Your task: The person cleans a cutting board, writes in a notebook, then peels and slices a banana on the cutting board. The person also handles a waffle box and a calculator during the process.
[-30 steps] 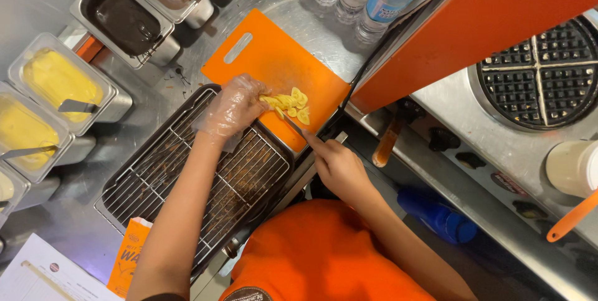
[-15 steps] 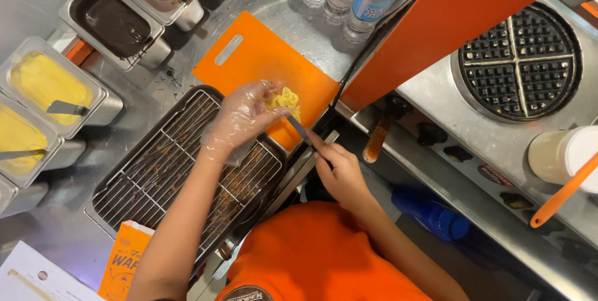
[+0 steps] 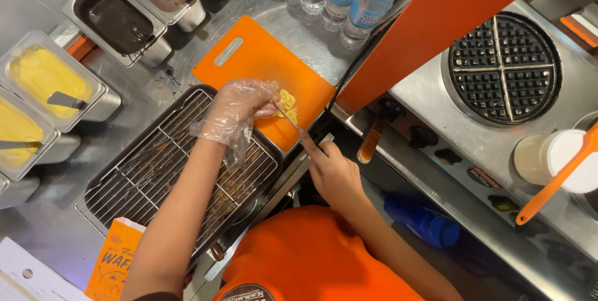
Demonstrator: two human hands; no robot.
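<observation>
One head-worn camera looks steeply down, close over the orange cutting board [image 3: 258, 64] and wire rack [image 3: 168, 182].

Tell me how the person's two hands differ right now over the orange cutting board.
The left hand wears a loose clear plastic glove; the right hand is bare. The left hand rests fingers down on the yellow food pieces; the right hand grips a thin knife, blade angled toward the food. The left hand lies over the orange cutting board; the right hand sits off its edge. Both meet at the same food.
</observation>
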